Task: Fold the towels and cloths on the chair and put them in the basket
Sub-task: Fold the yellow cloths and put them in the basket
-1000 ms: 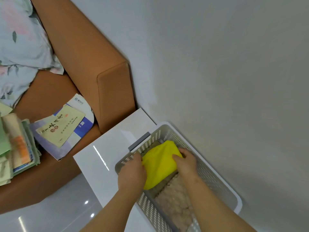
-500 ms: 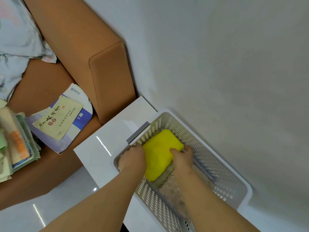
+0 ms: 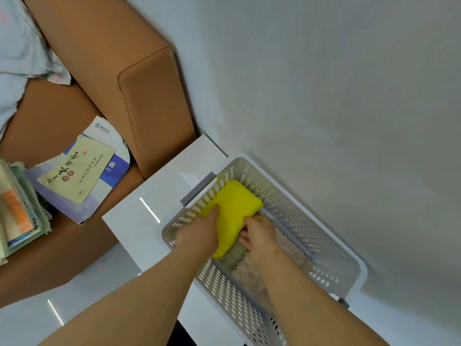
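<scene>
So the left hand (image 3: 199, 236) and right hand (image 3: 259, 236) are both gripping the edges of a smooth folded yellow cloth (image 3: 232, 208). It's sitting inside the holey white plastic basket (image 3: 294, 211), on a fuzzy beige towel (image 3: 249, 270)

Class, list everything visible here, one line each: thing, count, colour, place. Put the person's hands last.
chair: one, orange-brown, upper left
floral fabric: one, pale, top left on the chair
booklets: two, cream over white-and-blue, on the chair seat
folded stack: one, green and orange, left edge of the seat
table: one, glossy white, beside the chair
basket: one, pale grey, perforated, on the table
towels: at least two, beige and grey-green, in the basket
yellow cloth: one, bright yellow, folded, on the towels
left hand: one, grips the yellow cloth's left side
right hand: one, fingers curled under its right edge
</scene>
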`<action>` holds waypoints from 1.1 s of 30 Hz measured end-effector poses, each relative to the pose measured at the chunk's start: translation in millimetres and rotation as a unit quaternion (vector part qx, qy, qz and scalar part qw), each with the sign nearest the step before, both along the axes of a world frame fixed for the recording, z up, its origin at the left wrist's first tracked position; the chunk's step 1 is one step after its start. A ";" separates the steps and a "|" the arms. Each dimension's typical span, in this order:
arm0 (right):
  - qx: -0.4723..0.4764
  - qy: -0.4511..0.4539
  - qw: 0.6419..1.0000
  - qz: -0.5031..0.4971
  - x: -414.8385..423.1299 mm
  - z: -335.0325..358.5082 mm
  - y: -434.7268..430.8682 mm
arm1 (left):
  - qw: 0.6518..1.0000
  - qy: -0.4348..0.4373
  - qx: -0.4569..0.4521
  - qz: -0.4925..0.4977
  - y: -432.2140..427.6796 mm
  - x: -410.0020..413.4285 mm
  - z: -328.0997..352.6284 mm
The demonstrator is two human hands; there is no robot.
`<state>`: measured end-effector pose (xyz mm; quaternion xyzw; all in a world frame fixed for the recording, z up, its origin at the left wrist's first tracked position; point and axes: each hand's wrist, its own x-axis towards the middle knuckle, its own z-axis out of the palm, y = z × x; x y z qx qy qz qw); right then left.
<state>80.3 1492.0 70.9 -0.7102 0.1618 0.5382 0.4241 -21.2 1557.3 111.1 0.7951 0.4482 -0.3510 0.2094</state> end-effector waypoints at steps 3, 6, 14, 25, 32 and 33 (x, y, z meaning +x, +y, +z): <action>-0.018 -0.025 0.999 0.009 2.1 7.8 -10.0 | 0.998 -0.047 0.014 0.028 1.8 4.2 10.8; -0.021 -0.052 0.998 0.013 5.1 28.1 -17.7 | 0.987 -0.123 0.001 0.108 1.6 0.9 29.3; 0.034 -0.226 0.973 0.035 -19.5 116.3 -59.8 | 0.958 -0.282 0.048 0.009 -1.3 -7.7 105.4; -0.029 -0.454 0.890 -0.016 -71.8 210.3 -208.5 | 0.873 -0.351 0.057 -0.335 -109.9 4.4 186.9; -0.131 -0.499 0.847 -0.129 -117.8 238.9 -359.7 | 0.785 -0.376 0.012 -0.492 -266.0 8.3 220.1; -0.147 -0.504 0.840 -0.139 -126.3 240.3 -384.4 | 0.773 -0.380 0.006 -0.508 -291.4 5.7 221.2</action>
